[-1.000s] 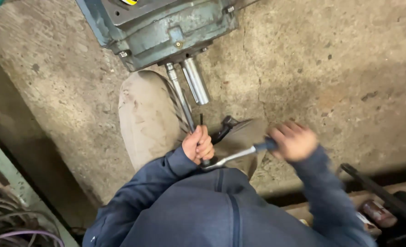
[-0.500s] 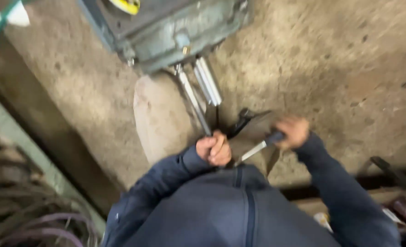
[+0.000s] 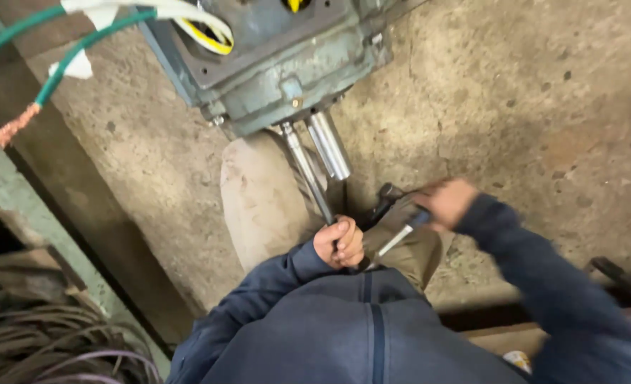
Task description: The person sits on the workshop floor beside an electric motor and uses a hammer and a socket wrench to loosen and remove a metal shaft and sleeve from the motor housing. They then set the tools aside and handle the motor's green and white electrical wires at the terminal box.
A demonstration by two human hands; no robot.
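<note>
My left hand [image 3: 339,242] is closed around the lower end of a thin steel rod [image 3: 306,171] that runs up to a grey-green metal motor housing [image 3: 273,60]. A thicker shiny shaft [image 3: 329,144] sticks out of the housing beside the rod. My right hand [image 3: 445,202], blurred, grips the blue handle of a tool with a thin metal shank [image 3: 393,240] that points down-left toward my left hand. My knees in tan trousers [image 3: 265,206] lie under both hands.
Green wires with a bare copper end [image 3: 17,124] and a yellow cable [image 3: 205,39] hang at the housing's top left. Coiled cables [image 3: 38,341] lie at the lower left beside a dark beam [image 3: 66,206]. A dark object [image 3: 624,281] lies at the right on the concrete floor [image 3: 528,92].
The view has shifted down and right, bringing the wires at top left into sight. My right hand with the tool has risen slightly and moved right. My left hand keeps its grip on the rod.
</note>
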